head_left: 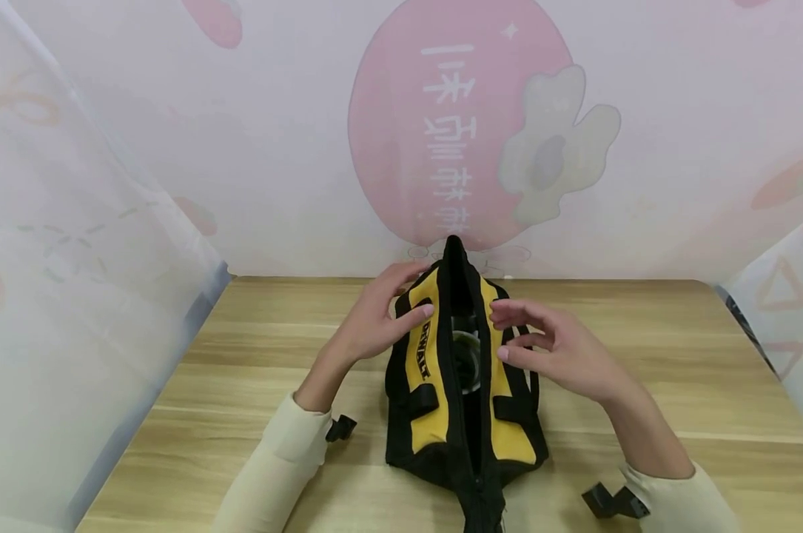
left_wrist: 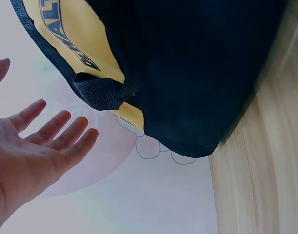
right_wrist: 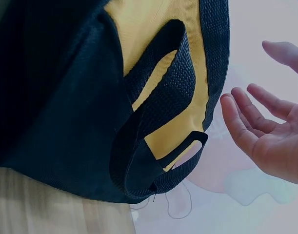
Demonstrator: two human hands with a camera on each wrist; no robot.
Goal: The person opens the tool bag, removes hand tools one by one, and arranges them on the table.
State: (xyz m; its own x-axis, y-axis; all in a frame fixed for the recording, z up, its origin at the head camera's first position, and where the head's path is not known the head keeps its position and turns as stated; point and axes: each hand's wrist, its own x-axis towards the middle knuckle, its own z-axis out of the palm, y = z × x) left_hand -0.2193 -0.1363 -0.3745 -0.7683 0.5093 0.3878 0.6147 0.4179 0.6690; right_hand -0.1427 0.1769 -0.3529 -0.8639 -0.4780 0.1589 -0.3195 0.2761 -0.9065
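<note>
A black and yellow tool bag [head_left: 428,422] stands on the wooden table, its long top zipper open. Through the opening a round, clear, glassy-looking object [head_left: 468,361] shows inside; its kind cannot be made out. My left hand [head_left: 381,311] hovers at the bag's left side with fingers spread and relaxed, and the left wrist view shows that hand [left_wrist: 41,151] apart from the bag [left_wrist: 188,73]. On the other side, my right hand [head_left: 557,348] is held near the right edge of the opening, fingers loosely bent. Nothing is in the right hand [right_wrist: 270,122] in the right wrist view.
Black webbing handles [right_wrist: 180,78] hang loose on the bag's right side. The wooden table [head_left: 661,355] ends against a printed pale curtain [head_left: 274,148] at the back, with more curtain at both sides. A black wrist mount [head_left: 614,503] sits by each sleeve.
</note>
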